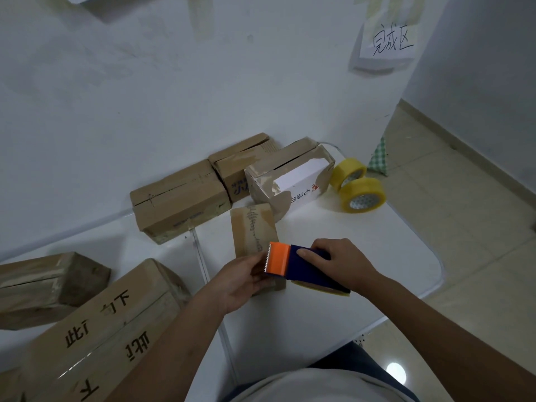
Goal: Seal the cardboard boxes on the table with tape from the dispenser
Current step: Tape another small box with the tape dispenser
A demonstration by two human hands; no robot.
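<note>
A small cardboard box [253,227] lies on the white table [362,256], its top seam covered by tape. My right hand [339,264] grips the tape dispenser [301,266], blue with an orange toothed blade, over the near end of that box. A yellow tape roll sits inside the dispenser. My left hand [242,281] holds the box's near end, fingers by the blade. Whether tape runs from the blade to the box is unclear.
Three cardboard boxes [179,198] [240,166] [290,175] stand along the wall. A large box with printed characters [107,329] and another box [46,285] lie at the left. Two spare yellow tape rolls [361,195] rest at the far right. The table edge curves at right.
</note>
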